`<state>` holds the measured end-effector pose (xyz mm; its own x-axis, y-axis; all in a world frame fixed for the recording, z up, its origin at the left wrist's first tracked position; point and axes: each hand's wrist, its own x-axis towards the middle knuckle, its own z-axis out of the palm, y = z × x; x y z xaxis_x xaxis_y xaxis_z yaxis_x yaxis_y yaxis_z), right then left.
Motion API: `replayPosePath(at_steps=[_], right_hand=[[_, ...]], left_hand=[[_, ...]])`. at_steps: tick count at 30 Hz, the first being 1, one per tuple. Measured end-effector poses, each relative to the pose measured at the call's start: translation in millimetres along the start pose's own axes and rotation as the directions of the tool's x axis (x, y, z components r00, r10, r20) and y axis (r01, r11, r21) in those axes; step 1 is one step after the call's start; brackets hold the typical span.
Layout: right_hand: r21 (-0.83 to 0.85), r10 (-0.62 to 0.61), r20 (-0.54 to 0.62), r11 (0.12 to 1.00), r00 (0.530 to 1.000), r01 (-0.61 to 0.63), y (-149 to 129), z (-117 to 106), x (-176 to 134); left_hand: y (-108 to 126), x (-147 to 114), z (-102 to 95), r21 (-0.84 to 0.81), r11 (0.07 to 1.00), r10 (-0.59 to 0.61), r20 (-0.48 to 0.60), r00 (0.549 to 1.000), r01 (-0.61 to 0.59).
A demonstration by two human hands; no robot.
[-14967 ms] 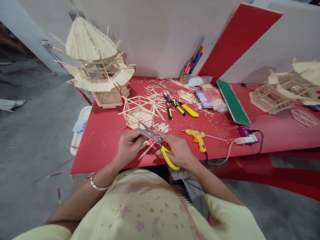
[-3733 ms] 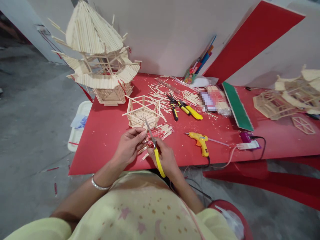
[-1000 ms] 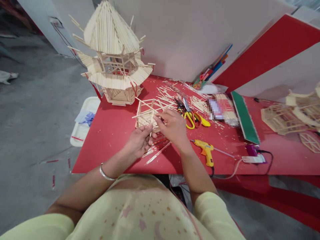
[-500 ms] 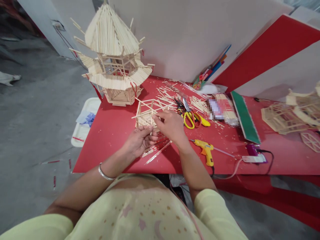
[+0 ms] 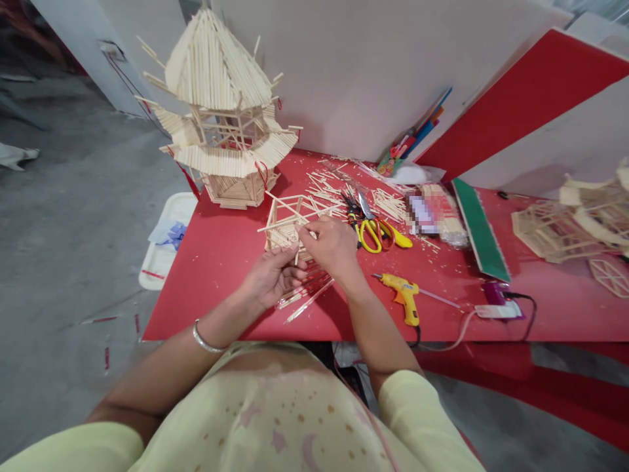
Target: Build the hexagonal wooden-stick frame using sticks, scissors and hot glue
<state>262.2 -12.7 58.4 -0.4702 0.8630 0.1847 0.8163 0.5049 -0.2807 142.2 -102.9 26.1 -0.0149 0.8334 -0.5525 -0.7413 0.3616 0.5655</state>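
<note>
Both hands work at the near side of a small wooden stick frame [image 5: 280, 219] on the red table. My left hand [image 5: 272, 275] is closed in a pinch on a short wooden stick [image 5: 297, 254] that points up from its fingertips. My right hand [image 5: 331, 246] bends over the frame's near right side, thumb and forefinger together at the upper end of that same stick. Its other fingers hide part of the frame. Under the hands lie more sticks in clear wrapping [image 5: 307, 298].
A tall stick pagoda [image 5: 216, 124] stands behind left. Loose sticks [image 5: 324, 187], scissors [image 5: 371, 229] and a yellow glue gun [image 5: 403, 295] with its cord lie to the right. Beyond are a green board [image 5: 481, 229] and another stick model [image 5: 555, 226].
Both hands keep their pinch at almost the same spot, the right one shifted very slightly left. The whole view has drifted a little; nothing else has visibly moved.
</note>
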Motion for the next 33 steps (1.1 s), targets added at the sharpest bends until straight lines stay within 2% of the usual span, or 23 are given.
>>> replayPosePath(at_steps=[6, 18, 33], right_hand=[[0.014, 0.02, -0.004, 1.0, 1.0, -0.02, -2, 1, -1], [0.011, 0.036, -0.02, 0.999, 0.999, -0.036, -5, 2, 1], [-0.007, 0.06, 0.007, 0.998, 0.998, -0.06, -8, 1, 1]], left_hand=[[-5, -2, -8.0, -0.009, 1.0, 0.022, 0.047, 0.999, -0.021], [-6, -3, -10.0, 0.046, 0.993, 0.112, 0.009, 0.994, -0.112], [-7, -1, -14.2, 0.144, 0.977, 0.159, -0.021, 0.987, -0.155]])
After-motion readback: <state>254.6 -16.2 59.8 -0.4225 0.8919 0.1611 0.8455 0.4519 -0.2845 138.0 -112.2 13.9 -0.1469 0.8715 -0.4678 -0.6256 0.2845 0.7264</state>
